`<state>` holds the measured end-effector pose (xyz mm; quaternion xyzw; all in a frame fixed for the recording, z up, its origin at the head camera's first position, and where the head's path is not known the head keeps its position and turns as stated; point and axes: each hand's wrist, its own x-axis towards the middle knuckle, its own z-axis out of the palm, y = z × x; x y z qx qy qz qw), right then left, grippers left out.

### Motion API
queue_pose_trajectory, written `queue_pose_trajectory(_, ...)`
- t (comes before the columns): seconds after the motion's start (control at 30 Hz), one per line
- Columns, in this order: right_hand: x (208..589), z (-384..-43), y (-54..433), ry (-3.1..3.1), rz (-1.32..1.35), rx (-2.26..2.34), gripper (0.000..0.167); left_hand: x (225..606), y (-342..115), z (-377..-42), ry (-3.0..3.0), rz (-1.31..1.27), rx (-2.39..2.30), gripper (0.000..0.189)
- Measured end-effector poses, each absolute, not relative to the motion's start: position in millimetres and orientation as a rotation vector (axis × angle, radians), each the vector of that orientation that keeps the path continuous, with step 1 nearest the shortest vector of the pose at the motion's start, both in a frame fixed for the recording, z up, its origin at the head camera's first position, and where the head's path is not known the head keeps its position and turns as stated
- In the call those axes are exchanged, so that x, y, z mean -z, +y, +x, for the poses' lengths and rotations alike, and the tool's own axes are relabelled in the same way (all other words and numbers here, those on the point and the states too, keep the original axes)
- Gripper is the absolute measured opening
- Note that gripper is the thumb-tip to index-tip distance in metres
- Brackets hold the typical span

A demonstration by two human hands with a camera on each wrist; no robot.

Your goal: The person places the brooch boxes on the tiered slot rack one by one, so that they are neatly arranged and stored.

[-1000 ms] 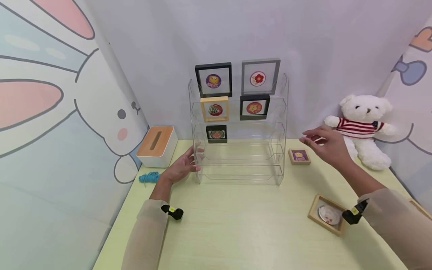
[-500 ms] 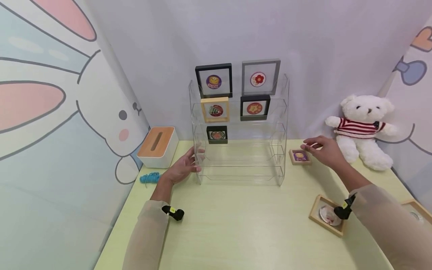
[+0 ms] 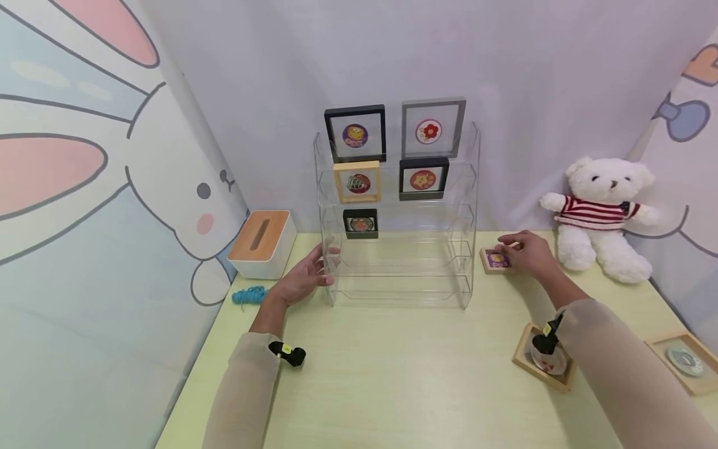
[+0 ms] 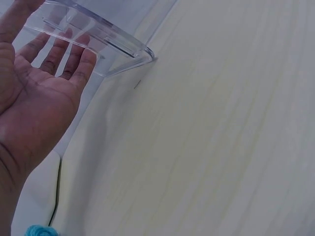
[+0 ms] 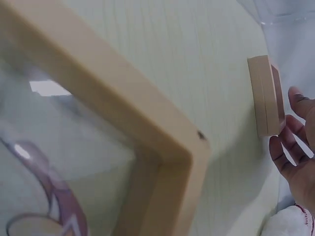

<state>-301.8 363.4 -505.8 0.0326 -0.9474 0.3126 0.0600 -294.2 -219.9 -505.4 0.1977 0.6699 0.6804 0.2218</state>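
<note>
My left hand [image 3: 300,280] holds the lower left side of a clear tiered display rack [image 3: 401,287]; in the left wrist view its fingers [image 4: 51,61] show through the clear plastic. At the rack's right, my right hand [image 3: 533,252] is at a small wood-toned picture frame [image 3: 493,270] with a purple-and-yellow picture, lying on the table. In the right wrist view the fingertips [image 5: 275,147] reach the end of that frame [image 5: 263,98], while the thumb stands apart from it. Whether the fingertips press on it, I cannot tell. The hand covers the frame's right part.
Several frames stand on the rack, among them a black frame [image 3: 361,224] on the third tier. Two larger wooden frames lie at the right, one [image 3: 521,362] under my forearm, another [image 3: 695,386] by the edge. A white teddy bear [image 3: 608,237], tissue box [image 3: 260,249] and blue yarn [image 3: 248,295] flank the rack.
My right hand has come down and to the left, from above the table to the small wooden frame. The left hand stays at the rack's side.
</note>
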Motion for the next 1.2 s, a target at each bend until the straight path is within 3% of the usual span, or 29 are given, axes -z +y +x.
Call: queue_pose_trajectory(1.2,509.6,-300.1,372.2,-2.929,0.108,-0.996,0.032,506.3,-222.2,-295.3,1.849,0.558,-1.866,0.101)
